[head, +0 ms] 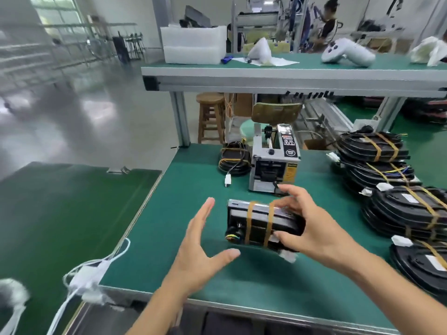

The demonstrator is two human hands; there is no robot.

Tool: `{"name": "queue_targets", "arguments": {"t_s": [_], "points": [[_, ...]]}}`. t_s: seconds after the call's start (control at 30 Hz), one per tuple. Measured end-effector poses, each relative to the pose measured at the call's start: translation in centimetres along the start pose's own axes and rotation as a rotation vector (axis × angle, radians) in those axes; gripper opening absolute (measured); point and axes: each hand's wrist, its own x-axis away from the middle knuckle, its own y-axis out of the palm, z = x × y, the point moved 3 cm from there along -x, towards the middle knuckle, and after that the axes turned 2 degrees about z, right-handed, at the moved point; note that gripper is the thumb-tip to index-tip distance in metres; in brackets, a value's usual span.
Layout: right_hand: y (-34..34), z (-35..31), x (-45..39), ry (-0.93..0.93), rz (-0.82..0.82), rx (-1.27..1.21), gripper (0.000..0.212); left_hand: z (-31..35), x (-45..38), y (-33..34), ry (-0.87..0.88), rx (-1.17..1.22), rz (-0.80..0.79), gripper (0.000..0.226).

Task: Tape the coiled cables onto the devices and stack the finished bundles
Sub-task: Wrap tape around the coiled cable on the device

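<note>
A black device (260,223) with a coiled cable bound to it by two tan tape bands hangs tilted just above the green table. My right hand (312,226) grips its right end, thumb below and fingers on top. My left hand (203,247) hovers spread and flat-fingered just left of the bundle, touching nothing. A grey tape dispenser (273,163) stands behind the bundle. Stacks of taped black bundles (396,184) fill the right side. A loose coiled cable (233,158) with a white plug lies left of the dispenser.
The green table (183,213) ends at a metal edge on the left, beside a lower green bench (60,213). White cords (92,272) hang off the front left corner. A raised shelf (266,68) carries foam blocks and a white controller. A person stands far back.
</note>
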Motion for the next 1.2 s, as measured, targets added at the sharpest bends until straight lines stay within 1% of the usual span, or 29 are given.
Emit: {"name": "queue_targets", "arguments": {"t_s": [0.1,0.17,0.23,0.3,0.37,0.43,0.53,0.6,0.67,0.73,0.77,0.8,0.83,0.87,0.93,1.03,1.2], "points": [[0.3,0.2,-0.7,-0.023,-0.125,0.052,0.090,-0.7,-0.4,1.0,0.005,-0.033,-0.118,0.108],[0.5,0.5,-1.0,-0.028,-0.165,0.059,0.088,-1.0,-0.5,1.8,-0.037,0.023,-0.143,0.094],[0.6,0.9,-1.0,-0.027,-0.184,0.069,0.087,-1.2,-0.4,2.6,-0.043,0.170,-0.113,0.072],[0.6,1.4,-1.0,-0.030,-0.193,0.087,0.087,-1.1,-0.1,3.2,-0.038,0.287,-0.049,0.054],[0.5,1.9,-0.9,-0.022,-0.206,0.103,0.089,-1.0,0.1,3.5,-0.024,0.309,-0.004,0.038],[0.5,2.4,-0.7,-0.016,-0.210,0.129,0.089,-1.2,0.0,3.8,-0.004,0.267,0.021,0.030],[0.3,2.5,-0.1,-0.010,-0.194,0.151,0.085,-1.7,0.2,4.1,0.041,0.207,0.038,0.034],[0.0,1.6,0.5,-0.021,-0.134,0.115,0.074,-1.9,0.5,4.4,0.083,0.165,0.051,0.039],[-0.2,-0.1,1.1,-0.042,-0.001,0.021,0.054,-1.9,0.7,4.7,0.127,0.118,0.073,0.039],[0.3,-2.1,1.6,-0.055,0.174,-0.044,0.027,-1.6,0.8,4.8,0.179,0.080,0.085,0.039],[0.8,-2.9,1.7,-0.032,0.229,-0.067,0.013,-1.5,0.8,4.9,0.195,0.069,0.088,0.040],[1.4,-3.4,1.6,0.016,0.231,-0.104,0.009,-1.5,0.8,4.9,0.203,0.062,0.090,0.041],[2.1,-3.7,1.4,0.078,0.180,-0.149,0.013,-1.5,0.8,4.8,0.206,0.059,0.091,0.042],[2.8,-3.8,1.2,0.141,0.091,-0.178,0.016,-1.5,0.9,4.8,0.206,0.058,0.092,0.042],[3.6,-3.9,0.7,0.215,-0.048,-0.176,0.017,-1.5,1.0,4.8,0.206,0.059,0.094,0.042],[3.6,-3.9,0.1,0.257,-0.099,-0.165,0.017,-1.5,1.0,4.8,0.214,0.064,0.101,0.042],[3.4,-4.0,-0.4,0.283,-0.180,-0.060,0.012,-1.6,1.1,4.9,0.227,0.050,0.084,0.044]]}}
